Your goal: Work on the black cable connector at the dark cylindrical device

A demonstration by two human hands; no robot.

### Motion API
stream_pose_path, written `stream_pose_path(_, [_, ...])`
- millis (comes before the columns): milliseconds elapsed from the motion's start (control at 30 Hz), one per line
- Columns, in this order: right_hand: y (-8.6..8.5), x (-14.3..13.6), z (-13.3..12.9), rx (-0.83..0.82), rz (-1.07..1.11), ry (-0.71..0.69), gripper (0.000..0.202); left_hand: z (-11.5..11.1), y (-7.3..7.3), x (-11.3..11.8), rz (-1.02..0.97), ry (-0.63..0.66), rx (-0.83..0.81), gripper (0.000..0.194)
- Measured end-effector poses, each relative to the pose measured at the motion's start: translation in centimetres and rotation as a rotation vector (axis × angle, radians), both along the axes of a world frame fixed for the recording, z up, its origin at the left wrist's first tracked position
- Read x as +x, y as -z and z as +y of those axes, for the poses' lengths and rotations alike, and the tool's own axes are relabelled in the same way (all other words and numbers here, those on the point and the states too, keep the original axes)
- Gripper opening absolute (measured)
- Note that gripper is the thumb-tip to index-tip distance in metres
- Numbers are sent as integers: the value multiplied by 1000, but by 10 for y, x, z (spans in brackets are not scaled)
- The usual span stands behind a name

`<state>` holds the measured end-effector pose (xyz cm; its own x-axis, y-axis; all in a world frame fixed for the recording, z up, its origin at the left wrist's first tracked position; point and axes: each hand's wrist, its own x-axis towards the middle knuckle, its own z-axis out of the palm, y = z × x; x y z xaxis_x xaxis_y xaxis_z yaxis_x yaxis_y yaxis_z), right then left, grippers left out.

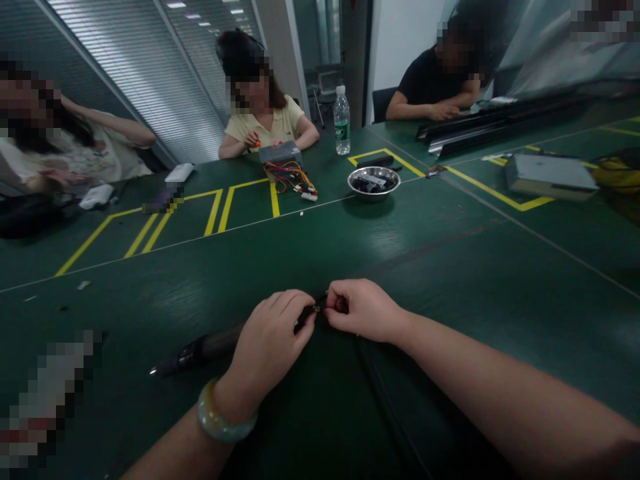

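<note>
A dark electric screwdriver (200,353) lies slanted on the green table, its metal tip pointing left. My left hand (273,343), with a pale bracelet on the wrist, closes over its rear end, thumb and fingertips pinched together. Just to the right, my right hand (365,310) pinches the end of a black cable (385,383), which runs down toward the near edge. Between both sets of fingertips shows a small brassy connector (317,309). Its fine detail, and whether the two ends touch, cannot be made out.
Beyond my hands stand a metal bowl (374,193) of dark parts, a water bottle (342,123) and a grey box with coloured wires (287,175). A silver case (550,175) and long black rails (500,120) lie right. Several people sit across the table.
</note>
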<state>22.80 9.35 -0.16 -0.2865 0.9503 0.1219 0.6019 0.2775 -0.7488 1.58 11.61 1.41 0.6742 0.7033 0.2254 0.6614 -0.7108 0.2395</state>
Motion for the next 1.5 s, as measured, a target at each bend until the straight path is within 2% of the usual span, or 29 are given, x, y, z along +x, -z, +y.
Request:
stream_pose_path(333, [-3, -3, -1, 45, -71, -8, 5, 8, 1, -5, 8, 59, 39, 15])
stream_pose_path(533, [-1, -3, -1, 52, -71, -16, 5, 8, 2, -5, 25, 45, 58, 21])
stream_pose_path(1000, [-2, -4, -1, 25, -32, -18, 4, 7, 2, -4, 24, 54, 51, 19])
stream_pose_path(1500, [0, -4, 0, -17, -7, -5, 4, 6, 1, -3, 31, 7, 33, 14])
